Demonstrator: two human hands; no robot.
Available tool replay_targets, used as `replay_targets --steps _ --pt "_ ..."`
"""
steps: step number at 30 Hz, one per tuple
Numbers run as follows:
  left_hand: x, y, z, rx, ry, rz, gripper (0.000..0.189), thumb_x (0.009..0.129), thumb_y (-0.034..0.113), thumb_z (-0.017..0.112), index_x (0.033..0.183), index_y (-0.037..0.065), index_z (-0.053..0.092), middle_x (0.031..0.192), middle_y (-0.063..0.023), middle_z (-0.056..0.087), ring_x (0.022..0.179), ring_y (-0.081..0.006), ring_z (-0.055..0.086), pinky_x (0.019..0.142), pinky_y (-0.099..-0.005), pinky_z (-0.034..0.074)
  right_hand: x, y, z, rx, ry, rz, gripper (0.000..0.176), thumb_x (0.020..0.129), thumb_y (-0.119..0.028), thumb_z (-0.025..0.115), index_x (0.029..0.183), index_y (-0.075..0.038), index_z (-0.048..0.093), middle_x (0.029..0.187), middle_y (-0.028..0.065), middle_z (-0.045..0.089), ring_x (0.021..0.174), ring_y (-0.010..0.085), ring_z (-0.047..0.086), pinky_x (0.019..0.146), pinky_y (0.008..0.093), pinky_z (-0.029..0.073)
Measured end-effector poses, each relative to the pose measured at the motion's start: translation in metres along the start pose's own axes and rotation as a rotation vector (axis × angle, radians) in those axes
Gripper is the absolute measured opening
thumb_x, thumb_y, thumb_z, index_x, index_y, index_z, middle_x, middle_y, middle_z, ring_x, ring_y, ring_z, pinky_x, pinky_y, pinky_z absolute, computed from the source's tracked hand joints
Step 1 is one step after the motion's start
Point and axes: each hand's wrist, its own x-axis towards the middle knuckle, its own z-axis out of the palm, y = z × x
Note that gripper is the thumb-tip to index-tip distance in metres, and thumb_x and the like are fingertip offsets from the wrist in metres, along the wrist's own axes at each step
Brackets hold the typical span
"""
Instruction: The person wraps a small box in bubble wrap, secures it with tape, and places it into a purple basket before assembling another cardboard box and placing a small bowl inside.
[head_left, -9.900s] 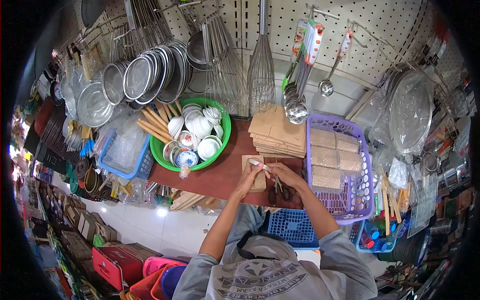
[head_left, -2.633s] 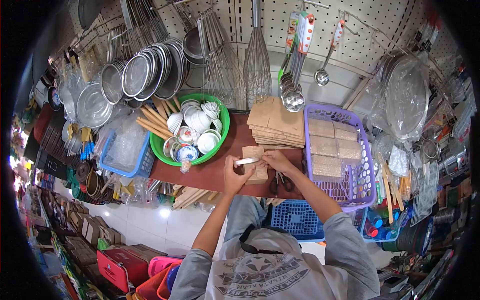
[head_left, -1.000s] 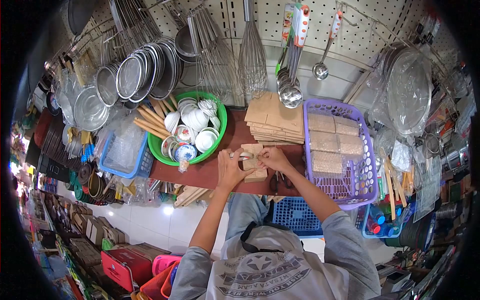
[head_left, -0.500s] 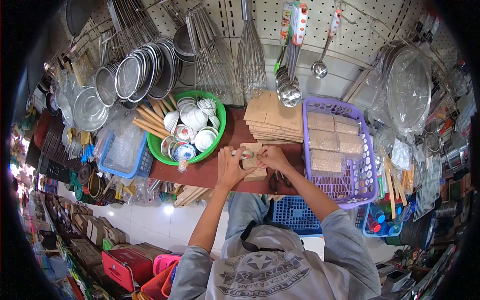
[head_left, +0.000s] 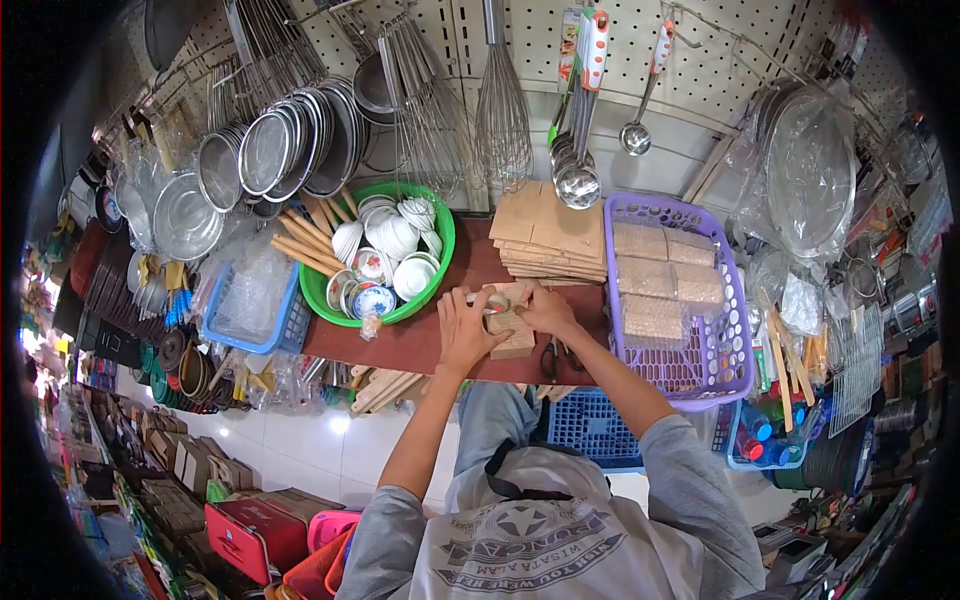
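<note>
Head view: our left hand point(head_left: 462, 328) and right hand point(head_left: 547, 310) work on a cardboard bundle point(head_left: 514, 340) on the counter point(head_left: 400, 345).
We grasp a tape roll point(head_left: 488, 299) in the left hand at the bundle's top edge; the right hand is clenched on that same edge. The bundle lies between the green basin point(head_left: 447, 262) and the purple basket point(head_left: 742, 330), scissors point(head_left: 553, 357) just beside it.
</note>
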Motion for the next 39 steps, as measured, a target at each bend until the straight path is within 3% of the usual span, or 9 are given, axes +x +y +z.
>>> replay_targets --steps 9,12,15,21,27,30,33,36,39 --pt "-0.005 0.003 -0.001 0.028 0.013 -0.047 0.083 0.054 0.036 0.092 0.127 0.019 0.056 0.113 -0.0140 0.045 0.106 -0.0340 0.043 0.092 -0.0452 0.037 0.008 0.040 0.059 0.402 0.209 0.089 0.038 0.089 -0.039 0.064 0.115 -0.018 0.046 0.089 0.0168 0.071 0.091 0.0401 0.069 0.081 0.0505 0.051" --pt "-0.005 0.001 0.000 0.031 0.021 -0.027 0.083 0.055 0.036 0.091 0.127 0.019 0.056 0.112 -0.0140 0.045 0.105 -0.0339 0.043 0.092 -0.0453 0.037 -0.040 0.003 0.006 0.151 0.184 0.147 0.031 0.092 -0.034 0.058 0.113 -0.013 0.047 0.108 0.0245 0.067 0.100 0.0440 0.066 0.087 0.0539 0.050" --pt "-0.006 0.002 -0.001 0.023 0.020 -0.030 0.083 0.055 0.036 0.091 0.127 0.019 0.056 0.112 -0.0141 0.045 0.106 -0.0339 0.043 0.092 -0.0454 0.037 -0.063 -0.003 -0.014 -0.165 0.099 0.157 0.045 0.091 -0.028 0.058 0.131 -0.011 0.046 0.115 0.0243 0.067 0.098 0.0429 0.068 0.084 0.0532 0.053" --pt "-0.007 0.004 -0.001 0.038 0.022 -0.046 0.082 0.055 0.036 0.092 0.127 0.019 0.056 0.112 -0.0140 0.045 0.105 -0.0340 0.043 0.092 -0.0459 0.037 -0.065 0.018 0.011 -0.512 -0.262 0.332 0.088 0.087 -0.025 0.062 0.159 -0.008 0.015 0.124 0.0215 0.065 0.109 0.0353 0.067 0.086 0.0409 0.057" --pt "-0.007 0.004 -0.001 0.049 0.023 -0.053 0.082 0.055 0.035 0.092 0.127 0.019 0.055 0.112 -0.0138 0.045 0.106 -0.0342 0.043 0.093 -0.0463 0.037 -0.059 0.051 0.045 -0.466 -0.088 0.222 0.091 0.078 -0.043 0.075 0.146 -0.001 0.033 0.112 0.0195 0.069 0.107 0.0355 0.067 0.090 0.0497 0.056" --pt "-0.006 0.004 -0.002 0.052 0.018 -0.046 0.082 0.055 0.035 0.092 0.126 0.019 0.055 0.110 -0.0137 0.044 0.105 -0.0342 0.043 0.093 -0.0462 0.036 -0.075 0.024 0.016 -0.407 -0.180 0.209 0.081 0.079 -0.043 0.076 0.137 0.004 0.043 0.097 0.0178 0.073 0.090 0.0305 0.073 0.081 0.0451 0.060" --pt "-0.005 0.003 -0.001 0.050 0.015 -0.044 0.082 0.054 0.034 0.092 0.125 0.018 0.055 0.109 -0.0135 0.044 0.105 -0.0341 0.043 0.093 -0.0459 0.036 -0.076 0.022 -0.009 0.109 -0.493 0.242 0.062 0.078 -0.049 0.073 0.104 0.006 0.068 0.084 0.0151 0.075 0.073 0.0238 0.074 0.068 0.0350 0.062" --pt "-0.005 0.003 -0.002 0.048 0.020 -0.044 0.082 0.054 0.034 0.092 0.125 0.018 0.055 0.109 -0.0137 0.043 0.105 -0.0343 0.043 0.093 -0.0456 0.036 -0.072 0.031 -0.004 0.137 -0.460 0.167 0.057 0.079 -0.054 0.071 0.078 0.003 0.072 0.067 0.0123 0.072 0.054 0.0192 0.070 0.060 0.0286 0.060" --pt "-0.006 0.001 -0.001 0.009 0.024 -0.044 0.083 0.054 0.034 0.092 0.126 0.018 0.054 0.108 -0.0147 0.043 0.106 -0.0358 0.042 0.094 -0.0471 0.036 -0.089 0.023 -0.020 0.127 -0.435 0.104 0.056 0.082 -0.049 0.070 0.090 0.006 0.067 0.071 0.0114 0.073 0.065 0.0233 0.073 0.068 0.0350 0.060"
